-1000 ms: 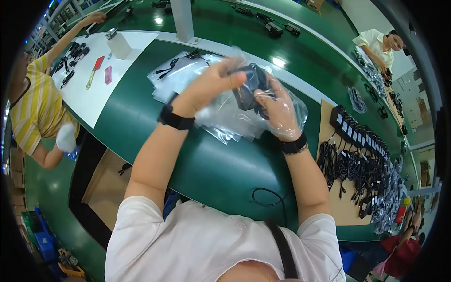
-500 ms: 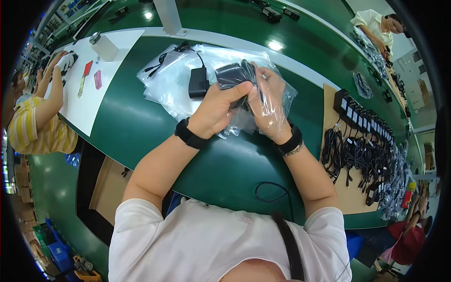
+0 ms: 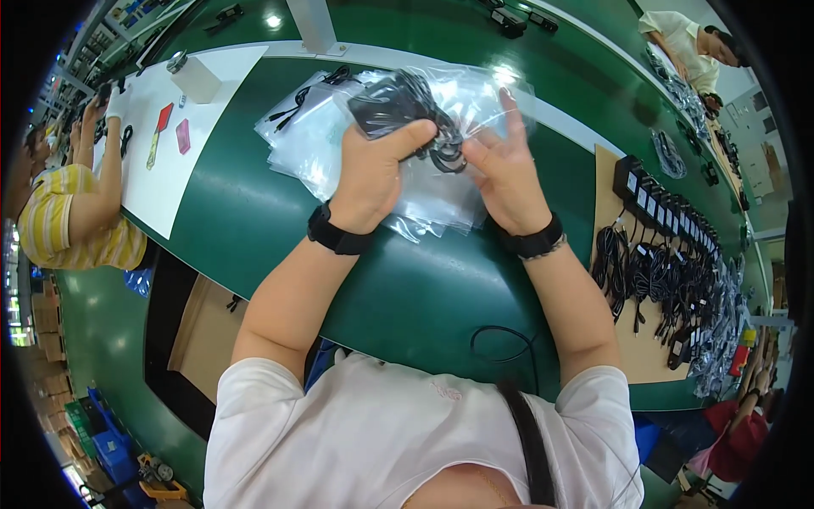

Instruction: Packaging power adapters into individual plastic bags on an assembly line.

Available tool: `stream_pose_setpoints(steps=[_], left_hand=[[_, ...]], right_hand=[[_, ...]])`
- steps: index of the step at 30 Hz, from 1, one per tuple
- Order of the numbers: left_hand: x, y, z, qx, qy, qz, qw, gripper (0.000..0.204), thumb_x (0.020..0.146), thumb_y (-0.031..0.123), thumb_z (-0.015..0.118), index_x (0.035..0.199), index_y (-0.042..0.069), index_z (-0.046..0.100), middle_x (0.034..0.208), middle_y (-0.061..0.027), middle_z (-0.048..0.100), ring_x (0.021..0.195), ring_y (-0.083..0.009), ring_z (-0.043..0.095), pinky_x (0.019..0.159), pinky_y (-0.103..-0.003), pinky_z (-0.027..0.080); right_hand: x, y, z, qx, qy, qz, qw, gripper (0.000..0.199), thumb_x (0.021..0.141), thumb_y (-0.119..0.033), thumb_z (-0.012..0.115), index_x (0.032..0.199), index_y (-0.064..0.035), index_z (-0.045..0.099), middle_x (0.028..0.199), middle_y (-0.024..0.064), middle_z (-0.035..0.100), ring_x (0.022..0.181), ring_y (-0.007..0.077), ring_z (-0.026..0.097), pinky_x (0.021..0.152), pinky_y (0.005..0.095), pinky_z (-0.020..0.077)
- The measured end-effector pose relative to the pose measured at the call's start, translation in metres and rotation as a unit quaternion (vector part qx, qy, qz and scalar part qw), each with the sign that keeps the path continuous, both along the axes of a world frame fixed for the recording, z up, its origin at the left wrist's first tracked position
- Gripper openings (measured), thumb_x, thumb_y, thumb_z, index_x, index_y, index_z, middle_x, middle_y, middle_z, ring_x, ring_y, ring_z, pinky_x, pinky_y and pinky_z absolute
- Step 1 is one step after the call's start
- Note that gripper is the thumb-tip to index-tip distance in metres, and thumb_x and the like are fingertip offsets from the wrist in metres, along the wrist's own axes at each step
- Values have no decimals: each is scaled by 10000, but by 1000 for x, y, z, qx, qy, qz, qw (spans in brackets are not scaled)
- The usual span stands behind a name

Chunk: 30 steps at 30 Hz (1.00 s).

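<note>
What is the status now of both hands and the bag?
Left hand grips black charger in clear bag. Right hand holds bag open. Bag pile underneath; nothing blocking.

Light: bright overhead lamps, glare on green table (image 3: 254,212).
Edges: fisheye bending, black rim.
Focus: sharp centrally.

Clear plastic bags (image 3: 339,144) piled on green table (image 3: 254,220); perhaps more far right.

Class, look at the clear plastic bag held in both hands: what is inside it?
Inside the clear plastic bag sits a black adapter with a coiled black cable. The left hand and right hand cover its lower part, so anything further in there is hidden.
</note>
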State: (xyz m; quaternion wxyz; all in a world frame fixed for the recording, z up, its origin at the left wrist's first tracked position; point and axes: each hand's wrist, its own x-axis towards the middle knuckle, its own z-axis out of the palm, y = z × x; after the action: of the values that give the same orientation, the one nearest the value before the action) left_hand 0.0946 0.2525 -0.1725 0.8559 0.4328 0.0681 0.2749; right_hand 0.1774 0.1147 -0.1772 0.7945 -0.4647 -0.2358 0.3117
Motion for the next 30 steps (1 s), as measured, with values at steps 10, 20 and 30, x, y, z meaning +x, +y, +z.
stream_pose_setpoints(steps=[10, 20, 30], left_hand=[[-1, 3, 0, -41, -6, 31, 999, 255, 724, -45, 648, 959, 20, 571, 905, -50, 615, 825, -145, 582, 755, -272, 472], [4, -20, -2, 64, -10, -39, 997, 352, 758, 87, 689, 1076, 25, 549, 960, -34, 602, 890, -111, 554, 792, -256, 443], [-3, -3, 8, 99, 108, -71, 987, 189, 780, 101, 642, 906, -39, 622, 838, -65, 630, 797, -98, 564, 730, -227, 443]], right_hand=[[33, -15, -2, 100, 8, -63, 993, 653, 877, -257, 550, 1381, -102, 164, 1189, 152, 510, 1015, 221, 527, 881, 409, 428], [-8, -1, 11, 20, 33, -52, 998, 300, 913, -184, 480, 1134, 7, 548, 1043, 83, 599, 943, 171, 564, 846, 270, 433], [-11, -5, 1, -107, -589, -216, 771, 149, 756, -18, 639, 905, -11, 639, 839, 129, 611, 723, 234, 594, 642, 288, 472]])
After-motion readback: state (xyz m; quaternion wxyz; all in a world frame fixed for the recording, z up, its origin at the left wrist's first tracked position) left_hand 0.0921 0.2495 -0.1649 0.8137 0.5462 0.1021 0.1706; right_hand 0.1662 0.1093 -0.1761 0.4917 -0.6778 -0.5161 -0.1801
